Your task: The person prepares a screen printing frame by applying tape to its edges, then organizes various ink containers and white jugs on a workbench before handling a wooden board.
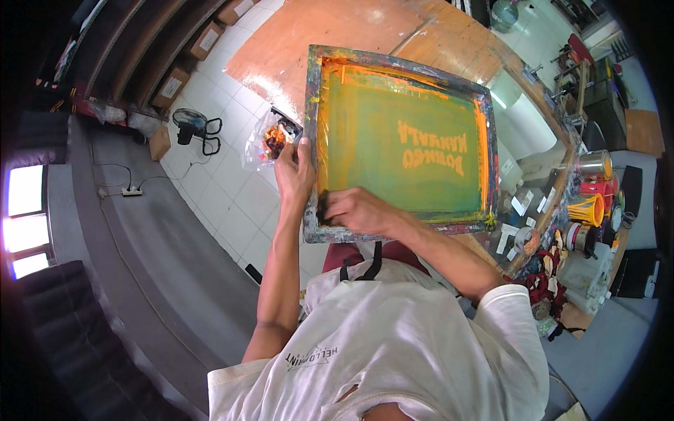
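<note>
Orange ink (484,161) lines the top and right of the printing screen (390,154), judged unfinished; centre appears mostly clear. Screen overlaps near edge of table (270,52). Left hand (295,168) clamped on left rail; right hand (359,210), fingers bunched on dark rag (324,208), lower-left corner.

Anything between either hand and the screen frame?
Left hand: nothing visible; it grips the left side of the screen frame. Right hand: a dark wad, maybe cloth, seems to sit between it and the frame's inner lower-left corner.
</note>
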The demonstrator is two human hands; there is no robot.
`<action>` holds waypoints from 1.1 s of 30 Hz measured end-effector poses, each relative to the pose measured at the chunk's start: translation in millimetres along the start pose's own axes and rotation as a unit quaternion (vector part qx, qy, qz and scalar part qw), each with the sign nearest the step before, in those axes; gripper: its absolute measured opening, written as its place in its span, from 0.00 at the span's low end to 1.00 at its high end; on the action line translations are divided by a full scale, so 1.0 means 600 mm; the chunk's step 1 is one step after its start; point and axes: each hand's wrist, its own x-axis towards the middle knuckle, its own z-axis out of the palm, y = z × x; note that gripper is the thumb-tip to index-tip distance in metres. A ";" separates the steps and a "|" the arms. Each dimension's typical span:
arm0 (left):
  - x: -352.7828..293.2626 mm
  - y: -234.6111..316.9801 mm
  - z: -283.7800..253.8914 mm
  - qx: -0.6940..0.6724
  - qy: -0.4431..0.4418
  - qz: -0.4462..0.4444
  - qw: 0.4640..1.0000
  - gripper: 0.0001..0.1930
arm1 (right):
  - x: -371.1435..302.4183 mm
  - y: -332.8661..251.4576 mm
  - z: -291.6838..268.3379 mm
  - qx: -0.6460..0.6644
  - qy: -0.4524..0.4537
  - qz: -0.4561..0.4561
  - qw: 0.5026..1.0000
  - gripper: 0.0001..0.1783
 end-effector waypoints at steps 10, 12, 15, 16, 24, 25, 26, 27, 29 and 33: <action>-0.016 0.003 -0.006 0.013 0.000 0.031 0.999 0.21 | 0.100 0.062 -0.031 -0.051 0.285 0.072 0.955 0.04; -0.019 0.011 -0.004 -0.002 0.004 0.012 1.000 0.20 | 0.042 0.031 0.001 -0.109 0.152 0.094 0.978 0.05; -0.011 -0.008 0.004 0.011 0.020 0.062 0.998 0.20 | 0.019 0.030 0.032 -0.046 0.157 0.025 0.986 0.05; -0.011 -0.009 0.004 0.015 0.017 0.080 0.997 0.20 | 0.042 0.056 0.013 -0.103 0.190 0.038 0.976 0.03; -0.010 0.007 -0.011 0.043 -0.036 0.053 0.997 0.20 | 0.209 0.150 -0.106 -0.041 0.371 0.170 0.912 0.10; -0.004 0.004 -0.008 0.032 -0.031 0.053 0.998 0.20 | 0.182 0.140 -0.081 -0.025 0.341 0.163 0.926 0.10; -0.005 -0.003 -0.007 0.025 -0.027 0.050 0.998 0.20 | 0.142 0.121 -0.045 -0.006 0.307 0.158 0.938 0.10; -0.005 -0.011 -0.004 0.016 -0.023 0.048 0.998 0.20 | 0.099 0.097 -0.013 -0.026 0.263 0.136 0.955 0.10; -0.001 -0.021 -0.002 0.029 -0.016 0.050 0.998 0.19 | 0.070 0.074 -0.011 -0.011 0.206 0.131 0.970 0.08; -0.002 0.020 -0.015 0.023 -0.037 0.000 0.999 0.18 | 0.093 0.142 -0.073 0.112 0.386 0.203 0.893 0.07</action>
